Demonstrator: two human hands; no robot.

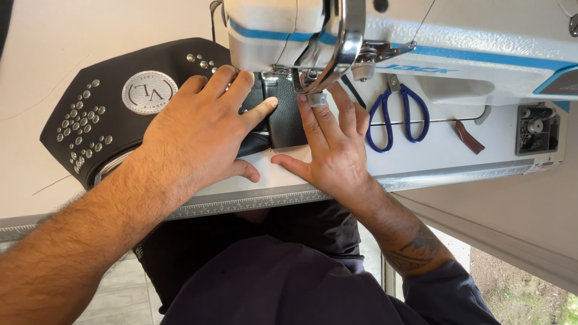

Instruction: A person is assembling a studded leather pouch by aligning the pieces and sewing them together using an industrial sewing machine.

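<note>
A black leather piece [114,120] with metal studs and a round silver emblem lies on the white sewing table, running under the head of a white and blue sewing machine [421,42]. My left hand [201,129] presses flat on it, fingers spread toward the needle area. My right hand [331,147] lies flat beside it, fingertips on a black strip [284,117] under the presser foot. One finger of my right hand wears a grey thimble ring. The needle itself is hidden behind the machine's chrome guard.
Blue-handled scissors [397,114] lie on the machine bed to the right, next to a small brown leather scrap [469,137]. A ruler strip [265,201] runs along the table's front edge. A bobbin winder sits at far right.
</note>
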